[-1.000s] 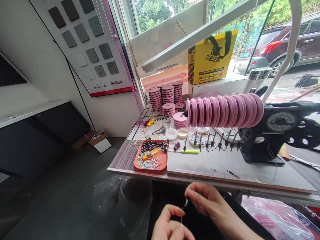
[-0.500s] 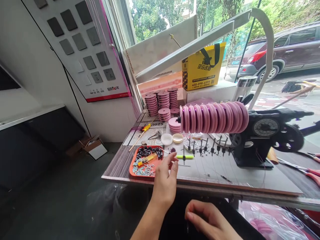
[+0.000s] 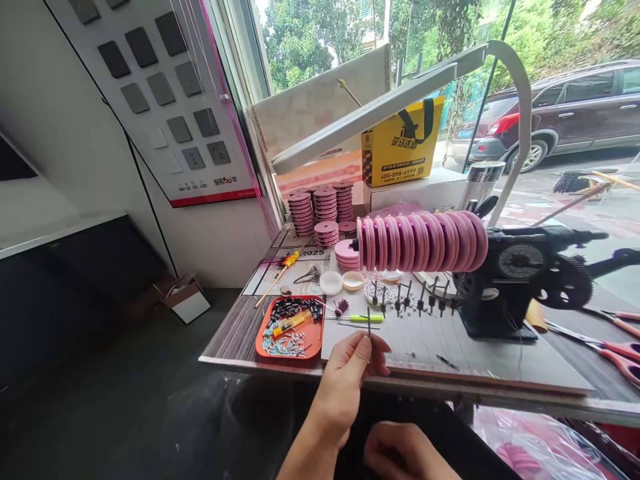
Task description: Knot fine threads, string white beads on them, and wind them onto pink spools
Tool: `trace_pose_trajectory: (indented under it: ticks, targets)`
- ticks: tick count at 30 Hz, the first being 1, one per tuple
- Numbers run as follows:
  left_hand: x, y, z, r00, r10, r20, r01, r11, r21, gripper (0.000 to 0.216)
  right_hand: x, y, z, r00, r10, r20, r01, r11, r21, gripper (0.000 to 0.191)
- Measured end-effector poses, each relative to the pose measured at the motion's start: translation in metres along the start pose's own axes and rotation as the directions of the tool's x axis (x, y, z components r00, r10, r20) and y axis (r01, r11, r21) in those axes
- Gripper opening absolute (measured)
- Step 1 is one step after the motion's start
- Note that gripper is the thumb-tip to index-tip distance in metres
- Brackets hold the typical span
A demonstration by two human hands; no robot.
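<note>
My left hand (image 3: 345, 383) is raised over the table's near edge, thumb and fingers pinched on a thin pin with a dark piece on it (image 3: 369, 325), held upright. My right hand (image 3: 400, 453) stays low near my lap, fingers curled; what it holds is hidden. Ahead of the left hand lie a green-handled tool (image 3: 370, 319) and an orange tray (image 3: 287, 357) of small black and pale parts with a yellow lighter. A row of black-tipped pins (image 3: 413, 301) stands on the grey mat below a shaft of pink spools (image 3: 420, 241).
A black hand-crank winder (image 3: 520, 280) carries the spool shaft at the right. Stacks of pink spools (image 3: 325, 207) stand at the back by the window, with a yellow bag (image 3: 403, 143) behind. A white lamp arm (image 3: 380, 113) spans overhead. Red-handled scissors (image 3: 617, 348) lie far right.
My left hand left my lap, reached to the mat beside the orange tray, and now has drawn back a little holding a pin upright. My right hand sank lower.
</note>
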State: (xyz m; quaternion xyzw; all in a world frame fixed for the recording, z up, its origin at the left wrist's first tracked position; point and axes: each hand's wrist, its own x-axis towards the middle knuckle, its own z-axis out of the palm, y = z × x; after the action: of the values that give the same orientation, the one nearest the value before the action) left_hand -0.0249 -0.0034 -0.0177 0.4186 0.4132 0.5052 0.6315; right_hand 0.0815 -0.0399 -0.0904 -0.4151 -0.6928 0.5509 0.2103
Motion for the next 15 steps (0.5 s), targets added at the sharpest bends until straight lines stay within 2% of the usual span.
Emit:
trace_pose_trajectory:
  ticks: [2, 4, 6, 7, 9, 11, 13, 15]
  targets:
    - [-0.004, 0.000, 0.002, 0.999, 0.006, 0.033, -0.005, 0.999, -0.047, 0.024, -0.003, 0.002, -0.010, 0.999, -0.038, -0.034, 0.037, 0.998, -0.049, 0.013]
    - [-0.009, 0.000, 0.003, 0.998, 0.001, 0.060, 0.006, 0.994, -0.111, 0.024, -0.006, -0.006, -0.030, 0.989, -0.100, -0.110, 0.094, 0.994, -0.059, 0.014]
    - [-0.013, -0.001, 0.004, 0.997, -0.006, 0.073, 0.019, 0.983, -0.184, 0.024, -0.006, -0.027, -0.055, 0.962, -0.150, -0.228, 0.163, 0.986, 0.038, 0.021]
    - [-0.016, -0.002, 0.004, 0.997, -0.006, 0.077, 0.023, 0.976, -0.217, 0.024, -0.003, -0.040, -0.067, 0.953, -0.130, -0.275, 0.169, 0.978, 0.124, 0.025]
    - [-0.020, -0.007, 0.003, 0.997, -0.011, 0.071, 0.030, 0.963, -0.267, 0.024, 0.008, -0.066, -0.085, 0.958, -0.121, -0.262, 0.206, 0.922, 0.329, 0.033]
    - [-0.025, -0.017, 0.000, 0.997, -0.044, 0.065, 0.063, 0.948, -0.311, 0.025, 0.023, -0.085, -0.092, 0.969, -0.140, -0.203, 0.227, 0.829, 0.511, 0.035]
    - [-0.030, -0.030, -0.005, 0.992, -0.093, 0.086, 0.117, 0.929, -0.350, 0.029, 0.037, -0.092, -0.090, 0.974, -0.149, -0.169, 0.223, 0.752, 0.620, 0.032]
    - [-0.037, -0.044, -0.012, 0.985, -0.127, 0.117, 0.162, 0.909, -0.384, 0.032, 0.046, -0.090, -0.083, 0.973, -0.132, -0.191, 0.228, 0.706, 0.671, 0.030]
